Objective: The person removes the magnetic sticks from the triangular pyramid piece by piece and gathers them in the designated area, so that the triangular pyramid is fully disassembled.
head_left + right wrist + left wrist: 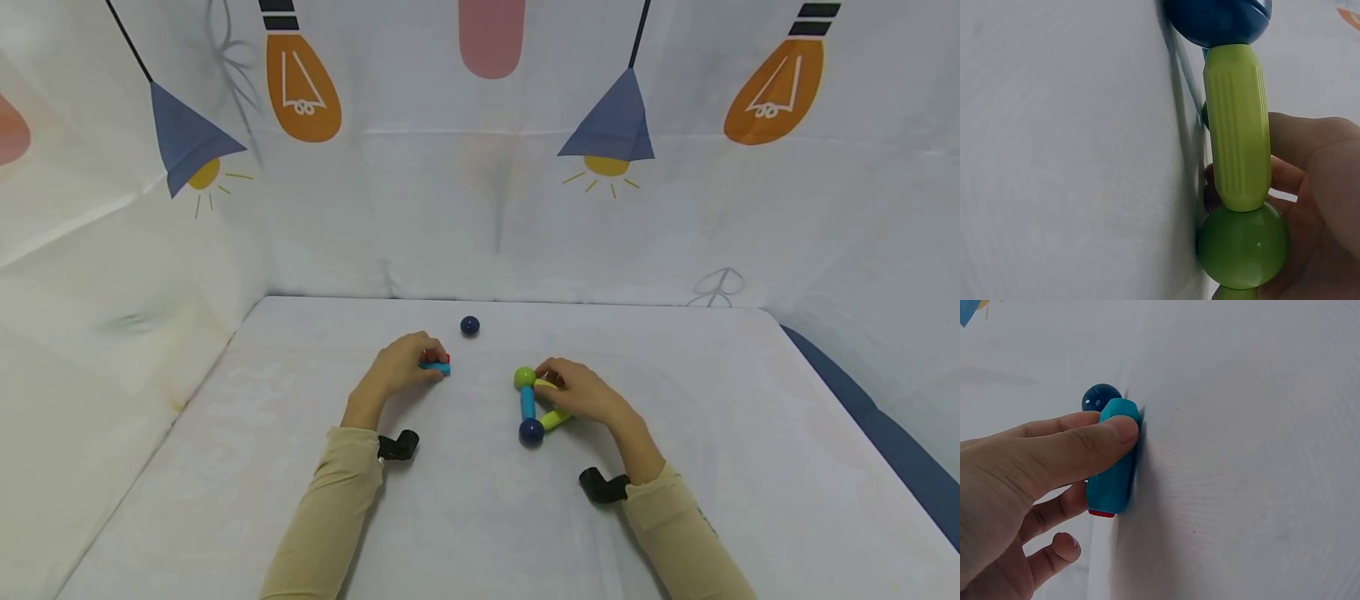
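Pinching the blue stick (1111, 478) now in the left hand (405, 363), parted just stick-wide, front-left of the loose navy ball (469, 326); gripping the ball-and-stick frame (528, 404) in the curled right hand (588, 393), front-right of that ball.

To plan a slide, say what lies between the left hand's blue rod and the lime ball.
Head view: bare white tabletop between blue rod and lime ball.
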{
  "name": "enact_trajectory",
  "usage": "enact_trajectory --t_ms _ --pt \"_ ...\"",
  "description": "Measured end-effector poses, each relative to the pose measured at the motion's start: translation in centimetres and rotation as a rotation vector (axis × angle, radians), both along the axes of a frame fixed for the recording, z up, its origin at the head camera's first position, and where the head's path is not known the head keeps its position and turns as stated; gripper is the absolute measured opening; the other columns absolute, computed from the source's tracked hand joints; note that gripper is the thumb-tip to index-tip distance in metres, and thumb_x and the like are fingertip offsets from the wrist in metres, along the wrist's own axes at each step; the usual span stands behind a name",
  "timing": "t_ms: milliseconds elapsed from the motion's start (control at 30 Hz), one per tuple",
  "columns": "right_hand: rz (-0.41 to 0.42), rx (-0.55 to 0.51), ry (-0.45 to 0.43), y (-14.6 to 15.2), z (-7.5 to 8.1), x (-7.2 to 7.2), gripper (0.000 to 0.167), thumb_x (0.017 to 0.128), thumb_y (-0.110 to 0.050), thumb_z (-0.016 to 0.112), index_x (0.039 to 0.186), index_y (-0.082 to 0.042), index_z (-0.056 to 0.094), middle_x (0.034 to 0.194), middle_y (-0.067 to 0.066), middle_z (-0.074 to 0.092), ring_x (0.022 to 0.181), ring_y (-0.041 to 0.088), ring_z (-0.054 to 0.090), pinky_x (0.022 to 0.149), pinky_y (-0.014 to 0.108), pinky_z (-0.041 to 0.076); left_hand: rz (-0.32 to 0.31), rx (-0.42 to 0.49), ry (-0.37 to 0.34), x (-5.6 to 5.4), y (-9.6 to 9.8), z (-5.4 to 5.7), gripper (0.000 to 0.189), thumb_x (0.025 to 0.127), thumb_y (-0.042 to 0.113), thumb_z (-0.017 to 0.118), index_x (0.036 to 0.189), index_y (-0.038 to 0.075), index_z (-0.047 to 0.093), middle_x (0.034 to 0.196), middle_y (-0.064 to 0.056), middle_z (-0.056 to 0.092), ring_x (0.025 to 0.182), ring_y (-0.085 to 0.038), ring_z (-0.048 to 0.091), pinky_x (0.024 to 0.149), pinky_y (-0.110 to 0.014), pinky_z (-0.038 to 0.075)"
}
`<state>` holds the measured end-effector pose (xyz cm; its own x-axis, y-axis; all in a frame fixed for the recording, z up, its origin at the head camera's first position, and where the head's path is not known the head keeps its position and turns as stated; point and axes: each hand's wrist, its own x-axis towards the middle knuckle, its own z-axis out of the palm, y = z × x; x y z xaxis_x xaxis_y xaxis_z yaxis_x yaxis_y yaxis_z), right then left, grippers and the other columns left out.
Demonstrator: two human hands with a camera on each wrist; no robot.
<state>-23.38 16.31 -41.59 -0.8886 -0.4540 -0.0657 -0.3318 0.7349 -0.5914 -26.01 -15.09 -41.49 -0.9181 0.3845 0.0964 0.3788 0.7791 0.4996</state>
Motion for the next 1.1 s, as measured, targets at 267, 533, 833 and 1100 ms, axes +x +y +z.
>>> enact_trajectory --t_ms 267,533,833,1100 --pt "0.008 -0.002 -0.026 0.3 -0.1 -0.1 0.027 0.095 -0.027 0.057 0.112 -0.007 0.06 0.103 0.006 0.064 0.093 0.018 0.057 0.083 0.038 0.048 0.013 -0.02 0.017 0.0 0.1 0.0 0.021 0.076 0.021 0.079 0.093 0.02 0.067 0.089 0.001 0.059 0.088 -0.017 0.055 0.077 -0.037 0.046" --pt "0.032 0.005 -0.017 0.3 -0.1 0.0 0.026 0.095 -0.026 0.056 0.111 -0.007 0.061 0.102 0.006 0.064 0.092 0.017 0.057 0.082 0.037 0.048 -0.115 0.017 0.074 0.7 2.8 1.0 0.024 0.084 0.021 0.071 0.105 0.012 0.066 0.096 -0.004 0.061 0.089 -0.02 0.056 0.079 -0.034 0.047" --pt "0.113 -0.039 0.009 0.1 -0.3 -0.1 0.022 0.095 -0.025 0.057 0.109 -0.008 0.062 0.101 0.002 0.065 0.09 0.014 0.058 0.082 0.034 0.049 -0.309 -0.082 0.009 2.1 9.1 0.6 0.048 0.088 0.019 0.068 0.133 0.014 0.052 0.131 -0.003 0.055 0.12 -0.019 0.052 0.097 -0.034 0.047" --pt "0.11 -0.072 0.029 0.2 -0.4 -0.1 0.02 0.094 -0.023 0.058 0.108 -0.009 0.062 0.101 0.002 0.066 0.093 0.015 0.059 0.084 0.035 0.048 -0.311 -0.081 0.038 1.9 10.6 -0.7 0.039 0.091 0.016 0.062 0.13 0.013 0.056 0.126 0.0 0.062 0.119 -0.016 0.055 0.102 -0.032 0.043"
